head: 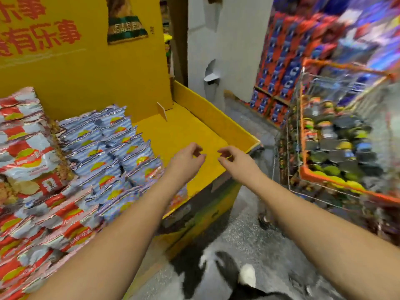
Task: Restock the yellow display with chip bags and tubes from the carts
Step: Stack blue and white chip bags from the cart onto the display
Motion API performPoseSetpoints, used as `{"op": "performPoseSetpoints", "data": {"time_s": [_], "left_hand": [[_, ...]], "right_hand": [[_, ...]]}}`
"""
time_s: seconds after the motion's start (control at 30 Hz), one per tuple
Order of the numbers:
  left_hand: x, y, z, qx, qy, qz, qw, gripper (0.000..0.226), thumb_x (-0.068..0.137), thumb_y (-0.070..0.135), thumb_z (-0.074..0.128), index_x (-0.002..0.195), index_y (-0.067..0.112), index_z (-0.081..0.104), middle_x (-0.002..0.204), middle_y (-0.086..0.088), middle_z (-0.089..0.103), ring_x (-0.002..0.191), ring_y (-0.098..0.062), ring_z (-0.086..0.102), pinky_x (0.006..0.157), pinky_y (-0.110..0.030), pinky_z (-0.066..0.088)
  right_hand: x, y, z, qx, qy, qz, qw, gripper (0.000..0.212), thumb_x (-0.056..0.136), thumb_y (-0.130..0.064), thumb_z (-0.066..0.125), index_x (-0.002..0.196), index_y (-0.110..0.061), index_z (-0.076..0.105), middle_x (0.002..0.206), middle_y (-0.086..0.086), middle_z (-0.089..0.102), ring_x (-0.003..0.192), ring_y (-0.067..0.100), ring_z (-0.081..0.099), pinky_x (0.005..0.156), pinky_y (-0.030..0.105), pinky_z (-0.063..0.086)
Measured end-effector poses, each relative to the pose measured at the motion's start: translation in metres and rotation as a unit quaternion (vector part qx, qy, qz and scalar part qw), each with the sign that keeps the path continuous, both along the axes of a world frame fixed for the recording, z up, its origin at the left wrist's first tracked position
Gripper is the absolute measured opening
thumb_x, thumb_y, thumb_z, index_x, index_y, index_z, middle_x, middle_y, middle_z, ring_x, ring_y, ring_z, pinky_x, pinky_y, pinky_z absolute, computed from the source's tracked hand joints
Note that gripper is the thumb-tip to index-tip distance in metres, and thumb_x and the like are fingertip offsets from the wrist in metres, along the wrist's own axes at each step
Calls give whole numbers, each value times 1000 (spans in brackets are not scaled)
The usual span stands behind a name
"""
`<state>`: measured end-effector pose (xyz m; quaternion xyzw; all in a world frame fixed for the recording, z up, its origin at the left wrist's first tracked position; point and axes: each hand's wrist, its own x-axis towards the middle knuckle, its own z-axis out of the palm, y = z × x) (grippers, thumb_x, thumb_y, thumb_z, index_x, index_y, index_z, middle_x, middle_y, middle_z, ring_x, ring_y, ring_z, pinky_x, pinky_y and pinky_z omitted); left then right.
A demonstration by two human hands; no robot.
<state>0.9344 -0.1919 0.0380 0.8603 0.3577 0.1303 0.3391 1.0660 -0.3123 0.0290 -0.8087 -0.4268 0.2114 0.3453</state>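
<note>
**Hands empty over the bare bin**

Both hands hovered over the yellow display (184,131): my left hand (187,158) and right hand (232,158) were loosely curled, holding nothing, fingertips facing. Blue chip bags (112,148) stood in rows just left; the cart (346,135) of tubes (337,148) waited right.

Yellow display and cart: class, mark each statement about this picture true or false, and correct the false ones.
1. Both hands hold nothing. True: the left hand and right hand hover empty.
2. The yellow display is full at its right end. False: that end is bare.
3. Blue-striped chip bags sit left of the bare space. True.
4. The wire cart stands left of the display. False: it stands to the right.
5. The cart is empty. False: it holds goods.
</note>
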Motion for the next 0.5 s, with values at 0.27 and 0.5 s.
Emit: {"op": "performPoseSetpoints", "data": {"time_s": [0.27,0.5], "left_hand": [[141,-159,2,-22,-3,-176,984,24,94,32,57,112,16,60,107,0,68,94,-19,62,77,-32,47],[253,-342,-25,-17,49,-312,949,25,94,37,57,112,21,61,108,8,65,104,-16,61,76,-25,40]], "right_hand": [[87,-193,-6,12,51,-209,976,20,94,-29,57,114,-27,61,100,-8,65,88,10,61,70,21,44],[160,-400,-34,-10,72,-313,947,18,95,-23,58,112,-22,62,90,-11,61,79,6,56,64,9,39]]}}
